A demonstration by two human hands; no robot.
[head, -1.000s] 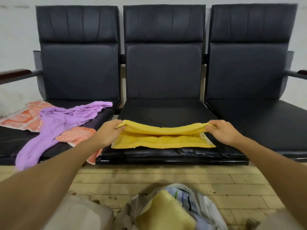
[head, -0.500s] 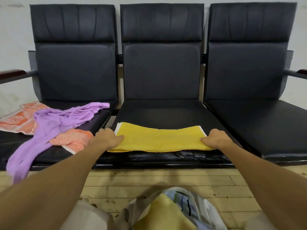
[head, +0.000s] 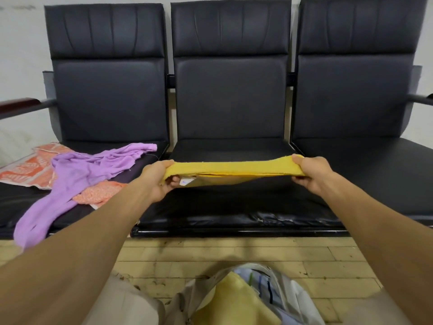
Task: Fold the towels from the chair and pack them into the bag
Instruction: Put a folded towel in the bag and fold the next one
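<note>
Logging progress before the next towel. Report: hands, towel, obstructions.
Both gripping: left hand, right hand on ends of folded yellow towel, above middle seat. Open bag on floor below. Unfolded purple towel, orange towel on left seat. Nothing in the way.

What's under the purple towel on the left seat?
An orange patterned cloth shows past its left side and near edge, on the black seat. The purple towel covers the part between, so one cloth or two cannot be told.
</note>
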